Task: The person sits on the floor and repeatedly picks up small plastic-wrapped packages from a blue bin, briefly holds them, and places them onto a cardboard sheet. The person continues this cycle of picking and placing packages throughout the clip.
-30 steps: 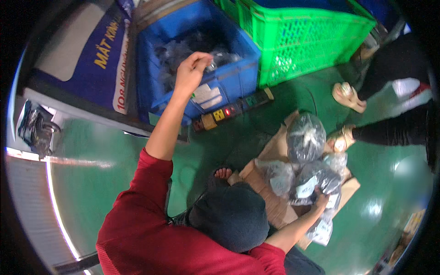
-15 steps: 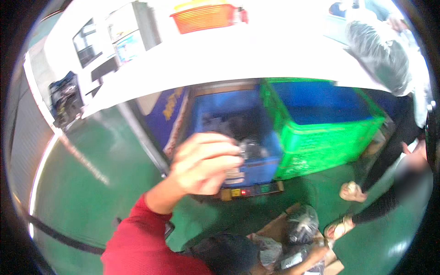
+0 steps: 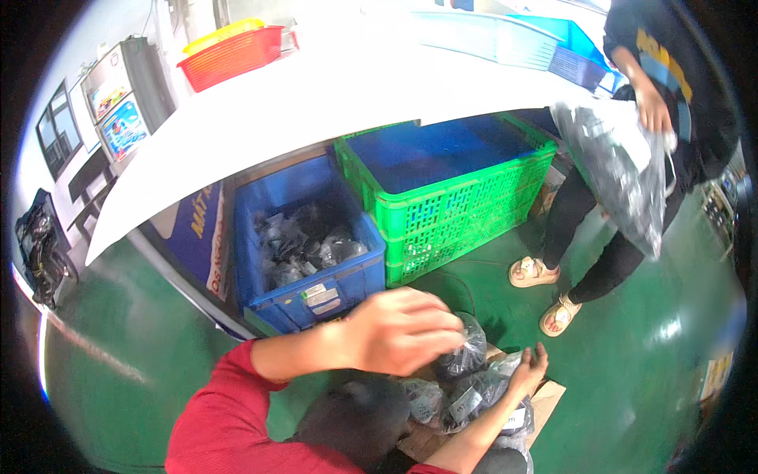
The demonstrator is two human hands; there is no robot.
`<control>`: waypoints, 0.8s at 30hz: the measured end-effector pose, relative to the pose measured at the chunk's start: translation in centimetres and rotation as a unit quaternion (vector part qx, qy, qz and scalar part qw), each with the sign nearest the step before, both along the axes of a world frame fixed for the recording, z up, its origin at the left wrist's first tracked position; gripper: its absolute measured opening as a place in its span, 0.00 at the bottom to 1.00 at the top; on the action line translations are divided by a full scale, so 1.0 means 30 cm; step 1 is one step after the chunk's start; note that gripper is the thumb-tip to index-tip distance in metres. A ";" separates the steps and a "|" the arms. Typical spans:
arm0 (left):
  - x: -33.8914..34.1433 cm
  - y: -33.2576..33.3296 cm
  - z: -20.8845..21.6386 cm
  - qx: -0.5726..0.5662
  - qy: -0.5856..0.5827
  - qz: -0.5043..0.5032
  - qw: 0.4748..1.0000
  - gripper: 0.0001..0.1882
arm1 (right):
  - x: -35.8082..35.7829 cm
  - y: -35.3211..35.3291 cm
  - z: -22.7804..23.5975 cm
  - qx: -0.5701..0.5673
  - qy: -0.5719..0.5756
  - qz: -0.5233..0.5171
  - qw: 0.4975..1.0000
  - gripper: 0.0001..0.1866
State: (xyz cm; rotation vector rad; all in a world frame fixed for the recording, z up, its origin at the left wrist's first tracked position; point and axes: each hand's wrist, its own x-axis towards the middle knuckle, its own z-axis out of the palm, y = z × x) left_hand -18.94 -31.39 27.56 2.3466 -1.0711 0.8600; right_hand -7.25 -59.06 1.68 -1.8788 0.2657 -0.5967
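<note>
The left hand (image 3: 403, 330) hangs over a small clear plastic bag of dark parts (image 3: 466, 351), its fingers (image 3: 442, 336) curled together and pinching the bag's top. The bag sits above a flattened piece of cardboard (image 3: 549, 395) on the green floor (image 3: 632, 355), just in front of a blue crate (image 3: 332, 284) that already holds more such bags. The right hand (image 3: 530, 367) rests lower, fingers loosely apart and laid on another bag in the pile (image 3: 474, 395); whether it grips that bag, I cannot tell.

The bag looks soft and crinkly, with loose pieces inside that would shift and sag as it is lifted. It is probably light enough for one hand, though the film looks slick, so a pinch on gathered plastic near the top should hold better than a flat grasp on its bulging side. Squeezing the belly would likely only push the contents about.

Beside the blue crate stands a green lattice crate (image 3: 450, 197) with a blue lining, both tucked under a white tabletop (image 3: 316, 95) that carries a red basket (image 3: 233, 55). To the right, another person (image 3: 671, 95) in dark clothes and sandals holds up a large clear sack of similar parts (image 3: 620, 174).
</note>
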 end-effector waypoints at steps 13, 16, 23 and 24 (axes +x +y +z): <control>0.024 -0.442 -0.338 0.233 0.384 -0.231 0.863 0.18 | -0.477 -0.509 0.466 -0.057 0.034 -0.303 0.951 0.26; 0.045 -0.418 -0.359 0.252 0.431 -0.207 0.841 0.17 | -0.651 -0.728 0.325 -0.163 0.090 -0.341 0.921 0.16; 0.099 -0.432 -0.401 0.304 0.514 -0.109 0.794 0.17 | -0.854 -0.800 -0.037 -0.213 0.261 -0.266 0.903 0.09; 0.104 -0.447 -0.400 0.303 0.514 -0.105 0.796 0.18 | -0.838 -0.790 -0.057 -0.218 0.284 -0.257 0.898 0.09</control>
